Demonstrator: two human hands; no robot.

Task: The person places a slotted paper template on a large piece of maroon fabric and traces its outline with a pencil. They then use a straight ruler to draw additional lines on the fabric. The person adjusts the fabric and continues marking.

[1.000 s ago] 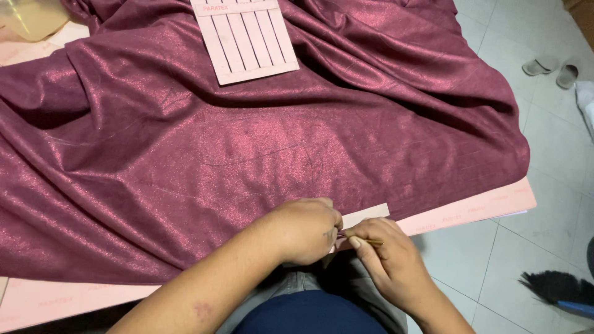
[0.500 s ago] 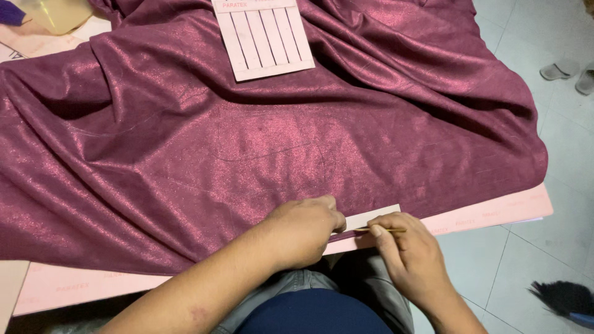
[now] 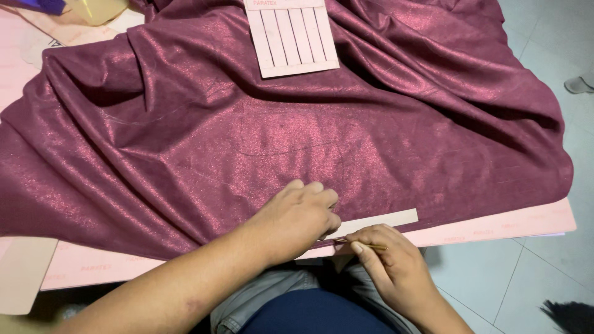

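A large maroon shimmering fabric (image 3: 278,124) is spread over a pink table (image 3: 507,226). My left hand (image 3: 297,216) rests palm down on the fabric's near edge, pressing on one end of a pale cardboard strip (image 3: 383,219). My right hand (image 3: 390,260) sits just below the strip and pinches a thin yellowish stick, like a pencil or chalk holder (image 3: 362,244), its tip pointing towards my left hand. Faint chalk lines show on the fabric above my left hand.
A pink slotted cardboard template (image 3: 291,37) lies on the fabric at the top. A yellowish object (image 3: 96,9) sits at the top left corner. Tiled floor (image 3: 544,278) shows on the right, with a dark broom head (image 3: 569,315) and a sandal (image 3: 581,83).
The view has shifted slightly. My right hand has slid a little to the right along the strip; my left hand stays pressed on the fabric edge.
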